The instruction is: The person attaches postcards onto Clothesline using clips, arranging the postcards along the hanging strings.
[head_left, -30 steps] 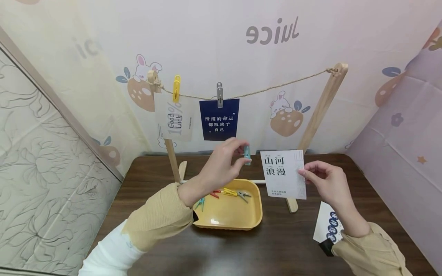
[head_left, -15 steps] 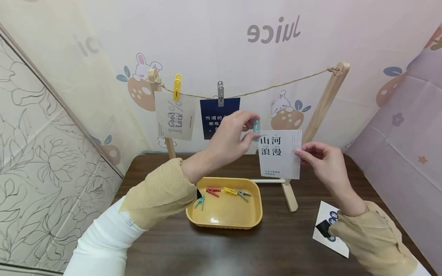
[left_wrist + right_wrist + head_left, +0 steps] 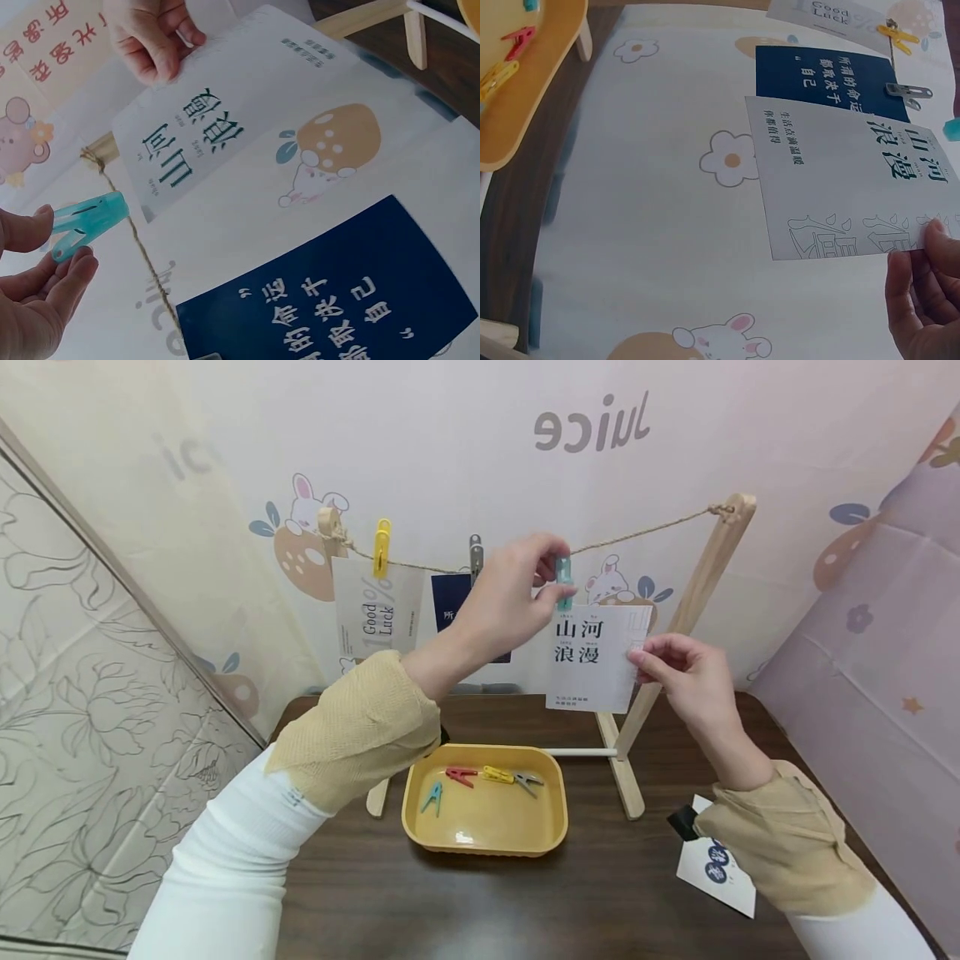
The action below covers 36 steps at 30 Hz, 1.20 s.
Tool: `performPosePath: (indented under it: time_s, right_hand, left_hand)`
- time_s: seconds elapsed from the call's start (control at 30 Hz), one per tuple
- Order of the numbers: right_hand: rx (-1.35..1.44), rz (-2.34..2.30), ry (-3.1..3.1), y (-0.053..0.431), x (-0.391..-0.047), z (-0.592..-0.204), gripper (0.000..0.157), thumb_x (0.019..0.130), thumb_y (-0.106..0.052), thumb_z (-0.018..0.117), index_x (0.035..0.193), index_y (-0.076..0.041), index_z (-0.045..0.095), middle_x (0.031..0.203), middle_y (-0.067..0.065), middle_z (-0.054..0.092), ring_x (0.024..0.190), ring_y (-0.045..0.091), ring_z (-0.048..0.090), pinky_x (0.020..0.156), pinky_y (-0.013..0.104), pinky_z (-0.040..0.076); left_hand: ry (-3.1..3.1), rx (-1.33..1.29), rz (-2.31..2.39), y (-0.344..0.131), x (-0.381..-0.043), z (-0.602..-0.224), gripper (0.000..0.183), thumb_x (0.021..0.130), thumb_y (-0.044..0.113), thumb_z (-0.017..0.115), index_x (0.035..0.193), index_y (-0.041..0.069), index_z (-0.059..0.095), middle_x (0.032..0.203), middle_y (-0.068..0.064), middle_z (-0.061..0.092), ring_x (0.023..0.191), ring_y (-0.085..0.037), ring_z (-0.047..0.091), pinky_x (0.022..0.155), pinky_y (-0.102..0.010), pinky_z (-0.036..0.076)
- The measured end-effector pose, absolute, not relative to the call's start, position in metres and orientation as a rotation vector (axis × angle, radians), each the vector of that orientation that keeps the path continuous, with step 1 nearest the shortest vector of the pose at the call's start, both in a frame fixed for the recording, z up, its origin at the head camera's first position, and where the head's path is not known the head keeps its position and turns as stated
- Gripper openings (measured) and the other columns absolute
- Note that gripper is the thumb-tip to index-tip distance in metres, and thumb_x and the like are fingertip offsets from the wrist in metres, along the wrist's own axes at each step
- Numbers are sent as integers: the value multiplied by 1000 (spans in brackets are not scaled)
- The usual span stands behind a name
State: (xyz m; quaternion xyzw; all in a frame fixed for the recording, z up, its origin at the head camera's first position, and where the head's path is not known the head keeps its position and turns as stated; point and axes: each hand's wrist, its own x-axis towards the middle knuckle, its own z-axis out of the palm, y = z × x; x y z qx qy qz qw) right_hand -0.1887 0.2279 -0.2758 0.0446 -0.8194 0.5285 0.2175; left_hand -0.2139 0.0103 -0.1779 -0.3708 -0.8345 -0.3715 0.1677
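My left hand [image 3: 513, 593] pinches a teal clothespin [image 3: 94, 221] in front of the twine line [image 3: 637, 533]. In the left wrist view, thumb and fingers sit on its two splayed ends. My right hand [image 3: 686, 681] pinches the right edge of a white card [image 3: 588, 681] with dark green Chinese characters. That card is held just below the line, its upper left corner close under the clothespin in the head view. Left of it, a dark blue card [image 3: 322, 292] hangs from a grey clothespin [image 3: 476, 553], partly hidden by my left arm. A white "Good Luck" card [image 3: 352, 618] hangs from a yellow clothespin [image 3: 382, 547].
The twine is tied to a wooden stand, with its right post [image 3: 708, 577] behind my right hand. A yellow tray [image 3: 487, 850] on the dark table [image 3: 360, 893] contains several clothespins. Another card [image 3: 738, 893] lies at the right, partly covered by my right sleeve.
Both hands have risen toward the twine, the left with the teal clothespin and the right with the white card. Clothespin and card corner have come close together.
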Motion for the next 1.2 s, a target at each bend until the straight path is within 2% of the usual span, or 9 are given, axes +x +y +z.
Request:
performPosePath:
  time_s: [0.27, 0.53, 0.87, 1.2]
  right_hand:
    - [200, 1633, -2184, 223, -207, -271, 23, 78, -8, 67, 84, 12, 58, 65, -6, 57, 56, 4, 56, 56, 15, 49]
    - [191, 1701, -2145, 217, -220, -263, 25, 75, -12, 69, 83, 10, 60, 66, -3, 57, 57, 7, 55, 56, 17, 49]
    - [164, 1647, -2174, 213, -228, -256, 16, 78, -7, 66, 82, 8, 61, 63, -3, 57, 55, 6, 55, 53, 18, 49]
    - [163, 1707, -2143, 212, -235, -251, 26, 75, -12, 69, 84, 11, 61, 66, -4, 58, 56, 6, 56, 55, 17, 50]
  left_hand:
    - [-2397, -968, -1065, 17, -225, -164, 23, 83, 6, 61, 104, -2, 54, 90, -7, 55, 80, -11, 51, 72, -12, 40]
    - [-2425, -835, -1199, 19, -236, -154, 22, 82, 5, 61, 103, -1, 55, 87, -7, 54, 77, -12, 52, 68, -14, 43]
    - [-2458, -750, -1236, 27, -246, -143, 24, 82, 6, 62, 104, -1, 55, 87, -5, 56, 78, -12, 53, 66, -14, 44]
    - [-2534, -670, -1166, 37, -255, -136, 21, 83, 7, 61, 102, 1, 55, 85, -4, 55, 75, -11, 50, 63, -14, 42]
